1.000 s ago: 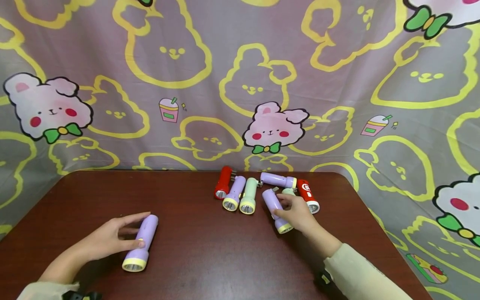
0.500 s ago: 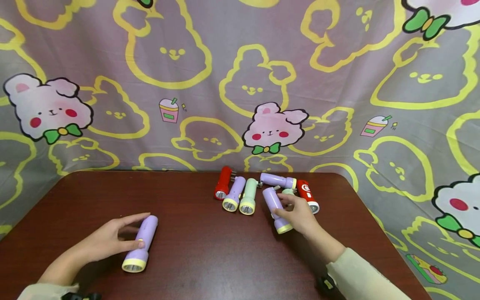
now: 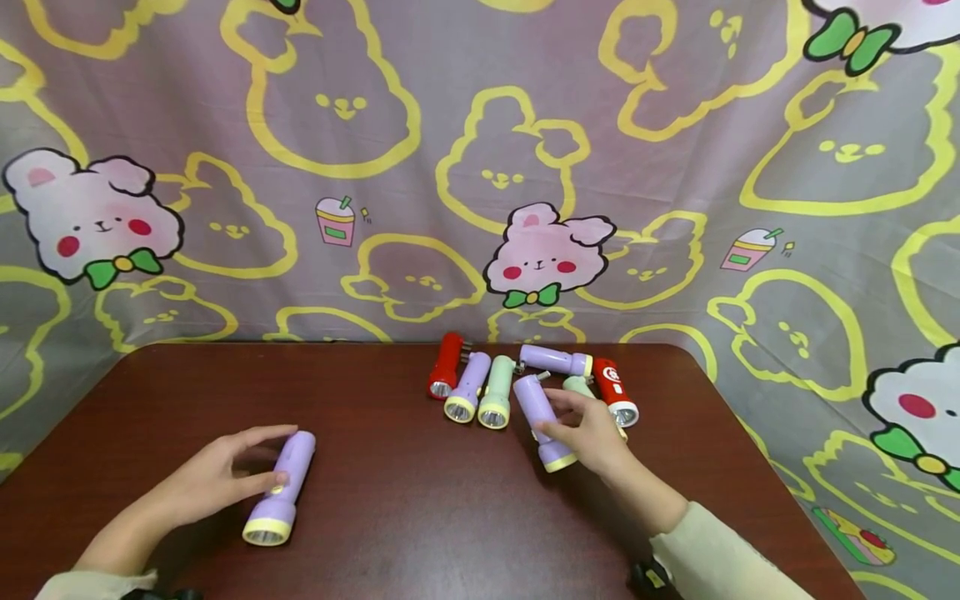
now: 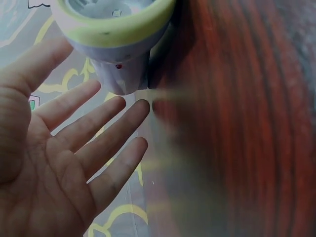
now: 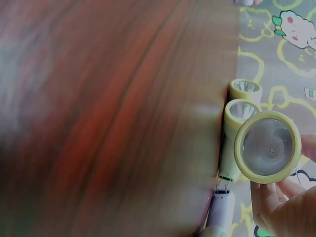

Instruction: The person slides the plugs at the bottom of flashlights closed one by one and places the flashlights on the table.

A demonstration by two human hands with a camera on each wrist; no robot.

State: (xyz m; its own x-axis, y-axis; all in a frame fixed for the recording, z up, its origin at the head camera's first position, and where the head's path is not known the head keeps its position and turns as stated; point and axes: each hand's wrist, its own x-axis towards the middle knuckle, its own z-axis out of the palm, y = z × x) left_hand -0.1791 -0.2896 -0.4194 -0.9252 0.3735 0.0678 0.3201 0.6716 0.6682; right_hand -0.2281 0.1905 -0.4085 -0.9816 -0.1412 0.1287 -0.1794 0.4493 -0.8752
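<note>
On the left of the table a lavender flashlight (image 3: 298,458) with a yellow-rimmed head lies tilted toward the near edge. My left hand (image 3: 210,479) is beside it, thumb at the switch and index fingertip at the far end; in the left wrist view its fingers (image 4: 108,138) look straight and spread. Toward the right, my right hand (image 3: 596,429) grips another lavender flashlight (image 3: 534,402) between thumb and fingers, lens facing me. Prongs stick out near its tail. In the right wrist view its round yellow rim (image 5: 240,153) hides part of the fingers.
Behind are a red flashlight (image 3: 447,363), a lavender one (image 3: 471,379), a green one (image 3: 499,383) and a lavender one lying sideways (image 3: 551,360). A red-and-white flashlight (image 3: 613,387) and a partly hidden green one (image 3: 579,384) are at right. A patterned curtain (image 3: 405,208) hangs behind the table (image 3: 405,500).
My right hand has shifted the gripped flashlight slightly left, showing more of the green one behind it. My left thumb has moved a little, uncovering the switch; the left flashlight stays put.
</note>
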